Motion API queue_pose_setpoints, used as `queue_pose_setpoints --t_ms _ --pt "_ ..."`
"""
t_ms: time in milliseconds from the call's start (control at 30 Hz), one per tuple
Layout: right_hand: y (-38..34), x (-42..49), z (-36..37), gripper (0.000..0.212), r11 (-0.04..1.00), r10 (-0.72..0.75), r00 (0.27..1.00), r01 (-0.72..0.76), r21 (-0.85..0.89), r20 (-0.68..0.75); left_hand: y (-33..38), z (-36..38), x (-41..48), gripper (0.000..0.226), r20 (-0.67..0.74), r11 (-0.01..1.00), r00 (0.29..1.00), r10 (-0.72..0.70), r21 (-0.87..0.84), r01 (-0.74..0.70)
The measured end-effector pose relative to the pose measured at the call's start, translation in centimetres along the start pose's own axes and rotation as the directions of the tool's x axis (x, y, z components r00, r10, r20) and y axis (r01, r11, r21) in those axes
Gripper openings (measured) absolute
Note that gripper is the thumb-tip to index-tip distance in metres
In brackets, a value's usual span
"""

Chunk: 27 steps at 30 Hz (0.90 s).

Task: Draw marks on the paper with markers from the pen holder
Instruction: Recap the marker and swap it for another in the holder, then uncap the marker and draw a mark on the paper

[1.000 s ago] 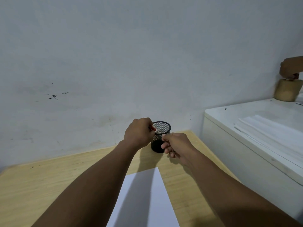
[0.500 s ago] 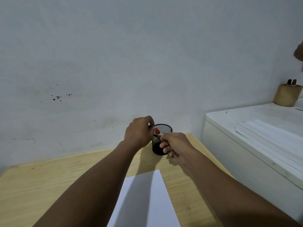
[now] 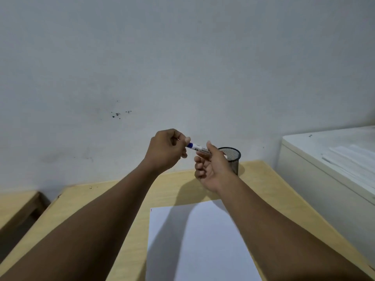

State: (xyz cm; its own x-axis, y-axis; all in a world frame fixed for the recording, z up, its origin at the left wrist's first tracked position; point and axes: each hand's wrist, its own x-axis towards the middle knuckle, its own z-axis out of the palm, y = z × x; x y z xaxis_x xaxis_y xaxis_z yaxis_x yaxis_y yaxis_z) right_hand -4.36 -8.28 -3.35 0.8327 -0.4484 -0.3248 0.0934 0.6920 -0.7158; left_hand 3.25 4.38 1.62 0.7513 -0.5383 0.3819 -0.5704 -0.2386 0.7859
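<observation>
A white marker [image 3: 199,148] with a blue cap end is held level in the air between both hands, above the wooden table [image 3: 174,191]. My left hand [image 3: 166,151] pinches the blue cap end. My right hand [image 3: 211,168] grips the white barrel. Just behind my right hand stands the black mesh pen holder [image 3: 233,159], near the table's far edge. A white sheet of paper [image 3: 198,244] lies on the table in front of me, partly under my forearms' shadows, with a tiny red mark at its top-left corner.
A white cabinet [image 3: 324,173] with stacked white sheets on top stands close on the right. A second wooden table [image 3: 18,203] is at the lower left, across a narrow gap. A grey wall rises right behind the table.
Both hands have come up and toward me from the pen holder's rim, now holding a blue-capped marker between them. The view has shifted right and down.
</observation>
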Motion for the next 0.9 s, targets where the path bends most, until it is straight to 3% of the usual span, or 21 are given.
queue_pose_setpoints --t_ms 133,333,433,533,600,667,767,900 --pt "2.4 -0.3 2.9 0.026 0.998 -0.031 0.999 0.030 0.060 0.025 -2.1 -3.4 -3.2 0.021 0.031 0.972 0.991 -0.129 -0.192 0.133" --pt "6.9 -1.0 5.1 0.021 0.998 -0.008 0.983 0.020 -0.067 0.185 -6.1 -6.6 -6.7 0.012 -0.036 0.918 0.974 -0.224 -0.343 0.199" --pt "6.7 -0.1 3.5 0.019 0.995 -0.048 0.989 0.059 -0.075 0.141 -9.5 -8.7 -8.8 0.016 -0.087 0.884 0.942 -0.324 -0.384 0.268" --pt "5.4 0.3 0.5 0.019 0.978 -0.105 0.994 0.110 -0.178 0.040 -13.9 -11.0 -11.0 0.010 -0.138 0.922 0.920 -0.368 -0.181 0.342" --pt "5.8 0.2 -0.3 0.019 0.963 -0.080 0.994 0.096 -0.250 0.073 -15.5 -10.8 -11.8 0.007 -0.094 0.932 0.933 -0.346 0.081 0.354" --pt "7.2 0.2 -0.1 0.015 0.940 -0.050 0.992 0.086 -0.331 0.116 -16.0 -9.0 -12.1 0.009 -0.001 0.921 0.948 -0.319 0.238 0.310" --pt "9.9 0.8 0.5 0.012 0.874 -0.097 0.986 0.149 -0.462 0.133 -16.4 -6.2 -12.1 0.006 0.094 0.907 0.950 -0.298 0.337 0.251" --pt "12.5 1.7 0.9 0.012 0.791 -0.162 0.978 0.209 -0.575 0.133 -16.8 -5.4 -12.0 0.012 0.112 0.871 0.959 -0.261 0.457 0.183"
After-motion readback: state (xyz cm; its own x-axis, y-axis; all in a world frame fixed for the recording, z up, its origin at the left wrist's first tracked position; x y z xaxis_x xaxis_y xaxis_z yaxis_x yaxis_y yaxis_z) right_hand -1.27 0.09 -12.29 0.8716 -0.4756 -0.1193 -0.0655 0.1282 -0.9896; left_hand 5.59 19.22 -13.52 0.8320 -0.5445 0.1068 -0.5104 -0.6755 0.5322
